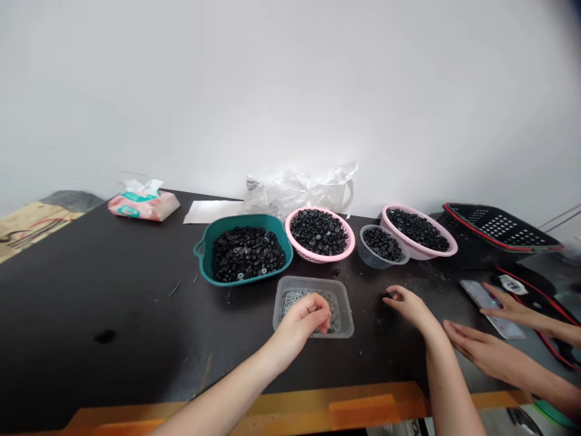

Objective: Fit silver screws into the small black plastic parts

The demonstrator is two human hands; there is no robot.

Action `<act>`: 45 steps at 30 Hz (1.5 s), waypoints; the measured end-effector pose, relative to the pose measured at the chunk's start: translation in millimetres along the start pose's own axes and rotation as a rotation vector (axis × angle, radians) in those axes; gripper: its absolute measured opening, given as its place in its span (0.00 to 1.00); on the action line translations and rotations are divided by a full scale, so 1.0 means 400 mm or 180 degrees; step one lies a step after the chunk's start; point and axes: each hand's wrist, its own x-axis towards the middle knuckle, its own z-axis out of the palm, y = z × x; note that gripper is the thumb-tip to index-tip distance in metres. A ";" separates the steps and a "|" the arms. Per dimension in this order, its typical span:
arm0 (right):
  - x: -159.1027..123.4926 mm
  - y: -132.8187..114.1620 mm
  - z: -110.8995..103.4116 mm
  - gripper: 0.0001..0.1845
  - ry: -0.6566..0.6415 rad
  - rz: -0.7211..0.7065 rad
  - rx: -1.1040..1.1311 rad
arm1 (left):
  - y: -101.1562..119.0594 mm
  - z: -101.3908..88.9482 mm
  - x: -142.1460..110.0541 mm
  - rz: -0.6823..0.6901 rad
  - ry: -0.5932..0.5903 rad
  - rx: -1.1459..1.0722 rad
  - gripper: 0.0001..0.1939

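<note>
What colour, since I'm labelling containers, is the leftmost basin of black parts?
The basin is teal green; the head view shows it best.

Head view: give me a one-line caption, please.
Left hand over a clear tub of metal pieces, right hand low over the dark tabletop, teal basin of black discs behind.

Left hand (306,318): one, the wearer's.
Right hand (407,304): one, the wearer's.
Co-worker's hands (502,304) (485,351): two.
Pink baskets (318,259) (418,250): two.
Green basin (207,249): one.
Black basket (490,224): one.
Round bowl (371,257): one.
Clear tub (347,321): one.
Containers: six on the table, four filled with discs, one with pins.
Black discs (247,254): too many to count.
Metal pins (292,298): too many to count.
Tissue pack (149,207): one.
Phone (474,293): one.
Plastic bag (299,191): at least one.
</note>
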 end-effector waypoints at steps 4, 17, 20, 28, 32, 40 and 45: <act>0.012 -0.028 0.048 0.09 -0.0330 -0.0190 -0.0015 | 0.004 0.000 -0.002 -0.0022 -0.0022 0.0029 0.15; 0.100 -0.212 0.206 0.12 -0.0458 -0.0756 0.0283 | 0.069 -0.045 -0.001 0.0403 0.0204 0.1780 0.17; 0.094 -0.200 0.213 0.16 -0.0394 -0.0804 0.0442 | 0.131 -0.128 0.013 0.0595 0.0833 0.2934 0.12; 0.080 -0.182 0.211 0.22 -0.0442 -0.0763 0.1014 | 0.189 -0.274 0.022 -0.0059 0.1795 0.4805 0.13; 0.071 -0.176 0.179 0.24 -0.0434 -0.0765 0.1154 | 0.186 -0.283 0.033 -0.0315 0.1670 0.5081 0.15; 0.001 -0.187 0.070 0.25 -0.0301 -0.0890 0.1353 | 0.203 -0.295 0.058 -0.0265 0.1760 0.5001 0.08; -0.075 -0.258 0.012 0.21 -0.0590 -0.1198 0.1559 | 0.209 -0.220 0.016 0.0172 0.1754 0.4318 0.08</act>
